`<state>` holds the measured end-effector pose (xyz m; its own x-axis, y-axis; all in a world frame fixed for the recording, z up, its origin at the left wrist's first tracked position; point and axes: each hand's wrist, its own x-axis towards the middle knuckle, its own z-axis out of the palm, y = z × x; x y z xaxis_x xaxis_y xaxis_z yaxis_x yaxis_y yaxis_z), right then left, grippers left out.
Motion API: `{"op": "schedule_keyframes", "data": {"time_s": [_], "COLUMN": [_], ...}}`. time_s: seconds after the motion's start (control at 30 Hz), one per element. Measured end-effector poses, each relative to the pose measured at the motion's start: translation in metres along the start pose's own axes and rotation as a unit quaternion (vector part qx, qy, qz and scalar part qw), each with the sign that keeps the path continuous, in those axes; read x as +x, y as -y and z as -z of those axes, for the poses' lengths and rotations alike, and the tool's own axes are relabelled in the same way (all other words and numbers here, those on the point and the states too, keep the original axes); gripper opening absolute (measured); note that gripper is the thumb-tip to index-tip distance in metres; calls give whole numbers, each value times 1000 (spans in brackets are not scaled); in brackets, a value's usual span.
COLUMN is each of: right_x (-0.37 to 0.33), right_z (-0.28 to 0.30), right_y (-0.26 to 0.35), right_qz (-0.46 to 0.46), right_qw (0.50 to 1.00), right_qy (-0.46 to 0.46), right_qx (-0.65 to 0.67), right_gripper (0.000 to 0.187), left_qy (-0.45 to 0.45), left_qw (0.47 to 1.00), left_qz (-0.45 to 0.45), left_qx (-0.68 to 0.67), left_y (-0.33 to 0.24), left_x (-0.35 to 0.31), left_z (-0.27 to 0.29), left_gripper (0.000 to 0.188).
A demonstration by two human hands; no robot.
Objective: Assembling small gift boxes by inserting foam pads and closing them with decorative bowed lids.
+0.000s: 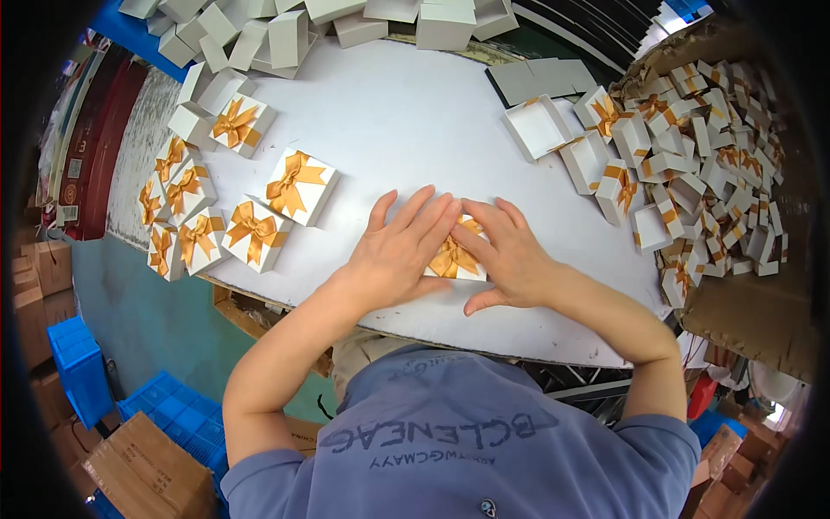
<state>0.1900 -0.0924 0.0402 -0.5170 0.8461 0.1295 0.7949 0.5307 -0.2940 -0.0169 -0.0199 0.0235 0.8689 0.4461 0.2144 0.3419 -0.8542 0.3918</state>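
Observation:
A small white gift box (467, 271) with a gold ribbon bow lies on the white table in front of me. My left hand (393, 255) rests against its left side, fingers stretched over the far left part and thumb along the near edge. From the right, my right hand (519, 264) reaches over the box with its fingers extended across the lid and its thumb held apart. Both hands touch the box and partly hide its lid and sides.
Several bow-topped boxes (254, 232) stand at the left of the table (389, 121). Plain white boxes (288, 39) pile up along the far edge. Open lids (534, 130) lie at the right, beside a large cardboard carton (752, 320) heaped with ribboned lids. Blue crates (177, 411) stand at lower left.

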Motion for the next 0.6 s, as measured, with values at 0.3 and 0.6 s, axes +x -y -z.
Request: {"op": "schedule_keyframes", "data": {"time_s": [0.3,0.6], "right_x": [93,97], "right_z": [42,33], "right_y": [-127,-118], "right_qz": [-386,-188], "right_qw": [916,981], "right_qy": [-23,47], "right_qx": [-105,-1], "right_gripper": [66,60], "left_qy": [-75,-331], "left_qw": [944,827], "left_qz": [287,455], "left_qx": [147,-9], "left_y": [63,151], "left_x": [-14,-38], "left_z": [49,122], "left_gripper": [79,79]}}
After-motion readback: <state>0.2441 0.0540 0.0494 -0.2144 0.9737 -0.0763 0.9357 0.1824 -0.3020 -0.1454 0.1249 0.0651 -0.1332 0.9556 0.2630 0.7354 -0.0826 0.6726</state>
